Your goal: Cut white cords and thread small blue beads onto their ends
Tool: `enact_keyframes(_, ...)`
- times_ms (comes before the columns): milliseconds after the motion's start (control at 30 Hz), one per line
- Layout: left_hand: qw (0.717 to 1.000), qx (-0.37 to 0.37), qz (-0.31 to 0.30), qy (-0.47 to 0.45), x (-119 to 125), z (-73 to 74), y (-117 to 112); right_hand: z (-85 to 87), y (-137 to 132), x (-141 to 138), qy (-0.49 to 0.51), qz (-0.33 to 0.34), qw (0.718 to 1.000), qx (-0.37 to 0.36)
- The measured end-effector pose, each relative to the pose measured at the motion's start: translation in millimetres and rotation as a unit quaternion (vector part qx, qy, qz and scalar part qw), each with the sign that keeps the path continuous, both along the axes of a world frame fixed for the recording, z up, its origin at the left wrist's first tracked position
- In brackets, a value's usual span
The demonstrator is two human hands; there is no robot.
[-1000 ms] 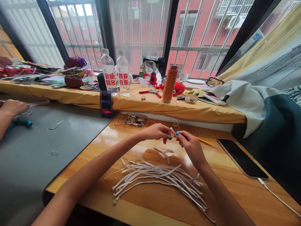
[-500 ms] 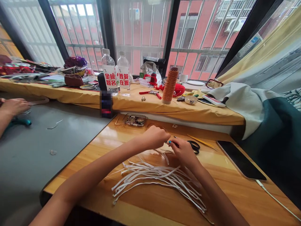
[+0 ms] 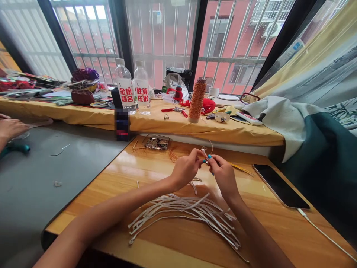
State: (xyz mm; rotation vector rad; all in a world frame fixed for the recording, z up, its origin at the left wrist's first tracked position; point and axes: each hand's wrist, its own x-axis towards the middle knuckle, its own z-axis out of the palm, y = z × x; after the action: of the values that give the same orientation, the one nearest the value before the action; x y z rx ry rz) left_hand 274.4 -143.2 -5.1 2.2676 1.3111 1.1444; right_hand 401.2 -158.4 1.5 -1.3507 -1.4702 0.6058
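left hand (image 3: 186, 169) and right hand (image 3: 224, 175) meet at the fingertips, both seeming to pinch a short white cord piece (image 3: 203, 152) above the wooden table (image 3: 119, 167), probably so that each steadies it for the other; which finger bears most, i cannot tell. loose white cords (image 3: 182, 204) lie roughly side by side on the near part of the table, presumably for easy reach. orange thread (image 3: 174, 152) lies coiled beyond the left hand, and the clear tray (image 3: 156, 142) of small bits sits toward the far edge, perhaps to leave working room.
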Motion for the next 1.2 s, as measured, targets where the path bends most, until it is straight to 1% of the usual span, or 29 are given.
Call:
enact_keyframes(133, 1.0, 0.02, 0.022, 0.006, 1, -0.7, -4, -0.7, 2, -1, 0.1, 0.045, 0.994, -0.028)
enact_keyframes(267, 0.999, 0.039, 0.027, 0.017, 1, -1.0, -4, -0.8, 3, -4, 0.182, 0.069, 0.98, -0.046)
enact_keyframes(400, 0.999, 0.042, 0.016, 0.01, 1, -3.3, -3, -0.6, 2, -7, 0.226, 0.083, 0.969, -0.052)
enact_keyframes(500, 0.999, 0.036, -0.005, -0.005, 0, -3.6, -1, -0.3, 1, -7, 0.232, 0.087, 0.967, -0.05)
enact_keyframes(700, 0.997, 0.01, -0.074, 0.0, -8, -0.5, 10, -4.1, 3, -4, 0.163, 0.065, 0.983, -0.051)
enact_keyframes(800, 0.992, -0.043, -0.099, -0.062, -11, 0.5, 16, -4.3, 4, -2, 0.106, 0.058, 0.992, -0.039)
enact_keyframes(867, 0.985, -0.076, -0.126, -0.09, -13, 1.9, 19, -1.9, 4, 0, 0.048, 0.057, 0.997, -0.025)
enact_keyframes(900, 0.982, -0.085, -0.147, -0.084, -14, 2.9, 20, -0.2, 4, 2, 0.014, 0.062, 0.998, -0.02)
enact_keyframes(967, 0.979, -0.08, -0.182, -0.038, -18, 4.7, 22, 3.7, 4, 5, -0.046, 0.082, 0.995, -0.015)
enact_keyframes(1033, 0.98, -0.06, -0.188, 0.016, -21, 5.7, 24, 6.8, 4, 8, -0.083, 0.099, 0.992, -0.013)
enact_keyframes(1133, 0.984, -0.03, -0.166, 0.059, -25, 5.4, 26, 9.2, 4, 10, -0.078, 0.112, 0.99, -0.023)
enact_keyframes(1200, 0.982, -0.033, -0.17, 0.071, -26, 5.9, 27, 9.8, 6, 11, -0.048, 0.136, 0.988, -0.053)
